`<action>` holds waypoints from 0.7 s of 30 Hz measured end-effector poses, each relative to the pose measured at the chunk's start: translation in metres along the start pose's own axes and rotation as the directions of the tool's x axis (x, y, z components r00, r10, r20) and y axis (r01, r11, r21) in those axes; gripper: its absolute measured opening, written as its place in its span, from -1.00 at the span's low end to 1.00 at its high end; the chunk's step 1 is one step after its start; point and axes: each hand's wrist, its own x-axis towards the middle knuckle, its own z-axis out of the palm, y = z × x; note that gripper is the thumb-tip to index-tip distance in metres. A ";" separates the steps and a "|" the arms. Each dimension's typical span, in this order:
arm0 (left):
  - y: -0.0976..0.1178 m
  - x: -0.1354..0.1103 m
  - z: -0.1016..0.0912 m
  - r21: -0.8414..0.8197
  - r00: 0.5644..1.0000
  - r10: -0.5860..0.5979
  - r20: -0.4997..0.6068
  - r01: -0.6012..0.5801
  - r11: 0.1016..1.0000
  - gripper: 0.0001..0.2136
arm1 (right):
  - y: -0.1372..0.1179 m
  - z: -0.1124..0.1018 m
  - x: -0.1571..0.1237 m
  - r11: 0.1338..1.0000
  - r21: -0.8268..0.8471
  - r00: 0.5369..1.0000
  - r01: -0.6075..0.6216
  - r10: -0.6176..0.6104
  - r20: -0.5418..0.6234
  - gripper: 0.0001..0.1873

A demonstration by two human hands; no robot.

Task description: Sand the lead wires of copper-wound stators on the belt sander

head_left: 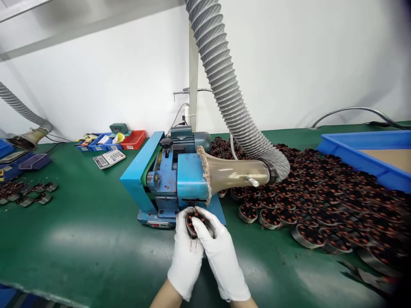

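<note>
My gloved left hand (184, 259) is closed around a small round wound motor stator (190, 226), with dark copper coils and thin lead wires hanging from its near side. From the right, my gloved right hand (221, 250) also grips it, thumb laid over its face. Both hands are just in front of a blue belt grinder (192, 176), close under its front opening. The far side of the stator and several fingertips are hidden, so I cannot tell whether it touches the machine.
A clear funnel (234, 174) with a grey hose (231, 85) joins the grinder. Many stators (308, 235) crowd the right of the green table (96, 248), beside a blue tray (349, 158) and pliers (364, 276). A calculator (109, 158) and red bin (134, 140) sit back left.
</note>
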 end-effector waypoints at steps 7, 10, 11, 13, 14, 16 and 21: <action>0.014 0.017 0.014 -0.166 0.992 -0.093 -0.086 0.078 0.983 -0.75 | -0.019 -0.001 0.017 1.000 -0.015 1.000 -0.010 0.010 0.001 -0.71; 0.019 0.018 0.016 -0.154 0.993 -0.089 -0.081 0.076 0.985 -0.74 | -0.021 0.000 0.017 1.000 -0.007 1.000 -0.001 0.001 -0.021 -0.69; 0.020 0.016 0.015 -0.157 0.993 -0.084 -0.079 0.071 0.985 -0.75 | -0.020 -0.001 0.016 1.000 -0.014 1.000 0.004 -0.005 -0.026 -0.70; 0.019 0.009 0.012 -0.158 0.996 -0.080 -0.045 0.072 0.985 -0.74 | -0.017 -0.003 0.010 1.000 -0.022 1.000 0.014 -0.015 -0.023 -0.72; 0.017 0.003 0.008 -0.156 0.997 -0.077 -0.015 0.074 0.985 -0.72 | -0.014 -0.005 0.005 0.999 -0.023 1.000 0.023 -0.023 -0.013 -0.73; 0.010 -0.012 -0.001 -0.130 0.996 -0.059 0.065 0.067 0.989 -0.64 | -0.008 -0.012 -0.007 0.998 -0.018 0.998 0.053 -0.053 0.018 -0.76; 0.006 -0.037 -0.031 0.075 0.962 0.053 0.268 -0.075 0.994 -0.39 | -0.008 -0.030 -0.034 0.990 0.115 0.994 0.083 -0.091 0.068 -0.77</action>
